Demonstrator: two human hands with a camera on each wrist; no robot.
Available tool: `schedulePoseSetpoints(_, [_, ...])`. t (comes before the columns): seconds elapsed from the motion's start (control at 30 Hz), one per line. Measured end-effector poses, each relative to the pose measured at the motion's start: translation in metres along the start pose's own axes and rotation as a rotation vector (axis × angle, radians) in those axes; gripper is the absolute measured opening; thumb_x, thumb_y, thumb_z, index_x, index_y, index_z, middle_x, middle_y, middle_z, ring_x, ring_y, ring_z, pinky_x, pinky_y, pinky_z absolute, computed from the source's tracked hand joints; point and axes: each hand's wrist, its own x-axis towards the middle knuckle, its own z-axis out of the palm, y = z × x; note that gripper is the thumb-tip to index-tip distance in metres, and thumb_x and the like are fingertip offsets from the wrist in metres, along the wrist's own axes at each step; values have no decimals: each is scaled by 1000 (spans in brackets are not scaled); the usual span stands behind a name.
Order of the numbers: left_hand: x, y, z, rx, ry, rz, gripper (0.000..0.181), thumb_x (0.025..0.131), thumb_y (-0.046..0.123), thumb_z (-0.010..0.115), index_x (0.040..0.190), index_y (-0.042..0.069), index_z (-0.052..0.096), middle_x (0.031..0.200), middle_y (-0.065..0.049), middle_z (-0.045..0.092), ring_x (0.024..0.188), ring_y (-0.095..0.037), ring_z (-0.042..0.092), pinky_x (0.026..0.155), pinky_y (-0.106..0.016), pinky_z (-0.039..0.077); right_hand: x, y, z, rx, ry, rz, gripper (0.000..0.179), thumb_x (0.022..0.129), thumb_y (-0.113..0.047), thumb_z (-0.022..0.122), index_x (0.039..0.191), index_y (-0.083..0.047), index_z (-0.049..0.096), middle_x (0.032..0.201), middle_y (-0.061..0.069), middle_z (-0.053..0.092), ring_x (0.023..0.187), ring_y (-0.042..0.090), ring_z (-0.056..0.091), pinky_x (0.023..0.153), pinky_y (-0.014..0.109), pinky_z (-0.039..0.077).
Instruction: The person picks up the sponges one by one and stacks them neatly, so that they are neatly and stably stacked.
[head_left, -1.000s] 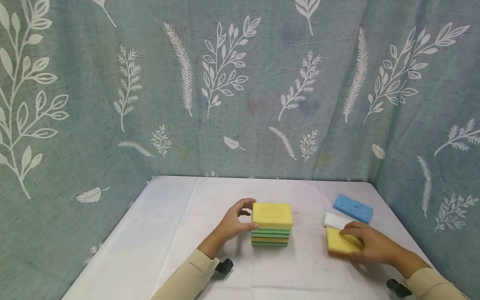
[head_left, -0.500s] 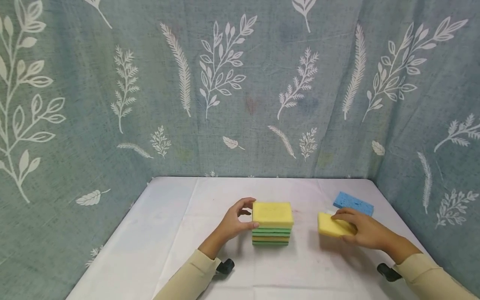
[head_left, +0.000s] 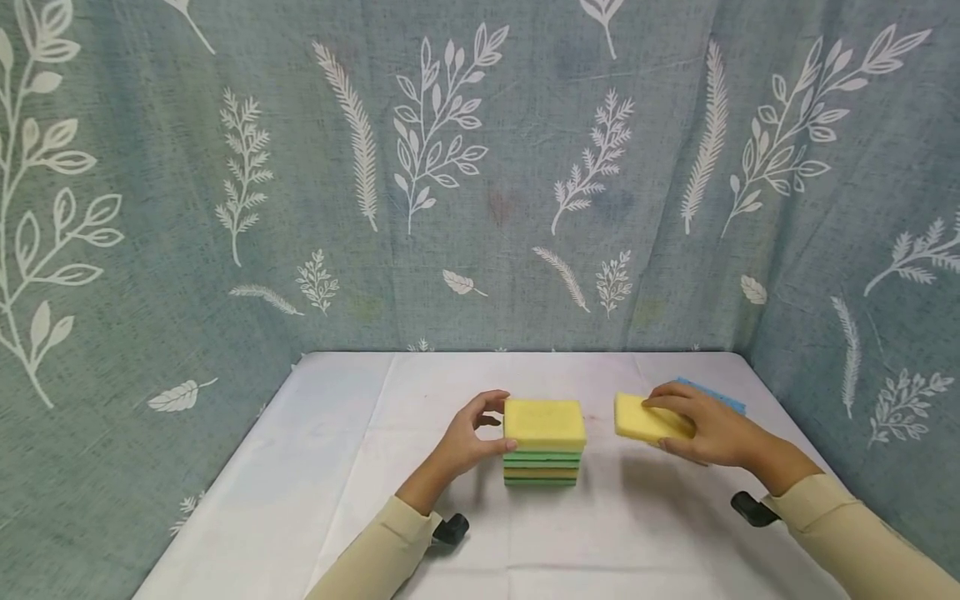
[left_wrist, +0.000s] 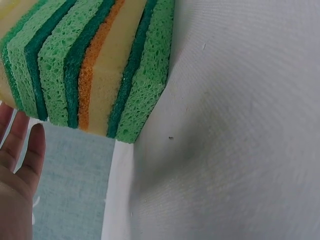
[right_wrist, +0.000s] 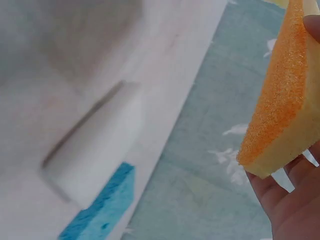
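In the head view a stack of sponges [head_left: 542, 467] stands mid-table, with a yellow sponge [head_left: 544, 423] on top. My left hand [head_left: 467, 437] holds the top of the stack from its left side, thumb at the front corner and index finger at the back. Green, teal, orange and cream layers of the stack [left_wrist: 95, 70] fill the upper left of the left wrist view. Right of the stack, my right hand [head_left: 708, 425] grips another yellow sponge [head_left: 637, 421] above the table. Its underside is a rough orange layer [right_wrist: 277, 90] in the right wrist view.
A blue sponge [right_wrist: 102, 202] and a white sponge-like block [right_wrist: 95, 145] lie on the white-covered table [head_left: 375, 517] at the right. In the head view my right hand covers most of them. A leaf-patterned curtain [head_left: 480, 167] surrounds the table's back and sides.
My right hand has lifted the yellow sponge off the table at the right and carried it left and away from me, closer to the stack. My left hand has stayed at the stack.
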Motion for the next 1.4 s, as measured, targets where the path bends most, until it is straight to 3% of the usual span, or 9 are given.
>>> schedulePoseSetpoints(0.33, [0,1,-4,-16,2,17,65,78,11,81,134,0,50,121,-19,57,115,-39,51,95,-60,42,22,-10,-4,3,40,-77,49,79,-23,78,125,-14,64,126,2,55,109,20,52,85,44,47])
schedulePoseSetpoints(0.6, [-3,1,-3,7,-1,9,64,78,11,81,133,0,50,120,-17,58,114,-31,53,94,-57,44,35,-20,1,35,47,-110,48,82,-27,77,127,-16,63,128,0,54,111,19,52,84,42,48])
schedulePoseSetpoints(0.83, [-1,2,-3,-16,0,48,65,78,6,80,134,-1,49,120,-21,57,113,-36,53,93,-60,43,51,-28,5,73,42,-131,47,84,-29,76,128,-17,63,129,-1,53,112,18,51,84,41,48])
schedulePoseSetpoints(1.4, [2,0,-2,5,-15,48,65,78,8,81,135,0,50,121,-16,57,114,-32,52,94,-59,43,76,-48,16,109,42,-225,46,83,-28,77,124,-12,65,126,3,55,114,21,52,90,43,49])
